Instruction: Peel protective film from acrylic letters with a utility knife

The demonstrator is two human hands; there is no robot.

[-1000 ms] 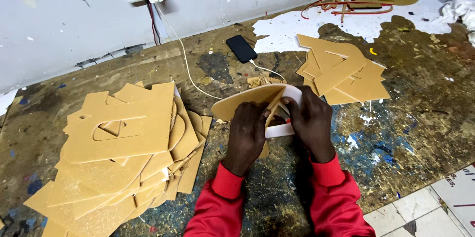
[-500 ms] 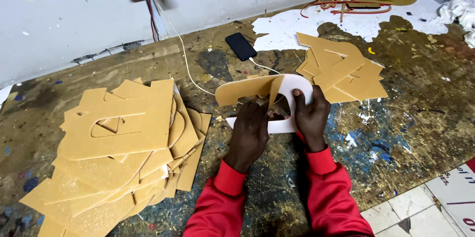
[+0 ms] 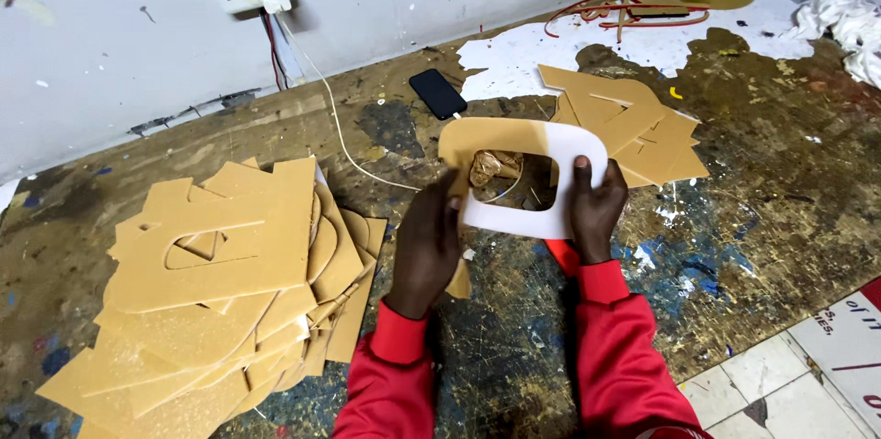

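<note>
Both hands grip the white cut-out letter (image 3: pixel 528 173), left hand (image 3: pixel 424 246) peeling its brown backing film (image 3: pixel 477 141), right hand (image 3: pixel 595 210) steadying; next, a firm, even pull.

A dark phone (image 3: pixel 438 93) lies face up in the upper middle of the frame, its rectangular screen black and unlit, tilted on the paint-stained floor with a white cable running from it toward the wall. At the lower right corner a white sign board (image 3: pixel 849 341) shows, cut off by the frame edge, bearing dark lettering and a red patch near its upper edge.
</note>
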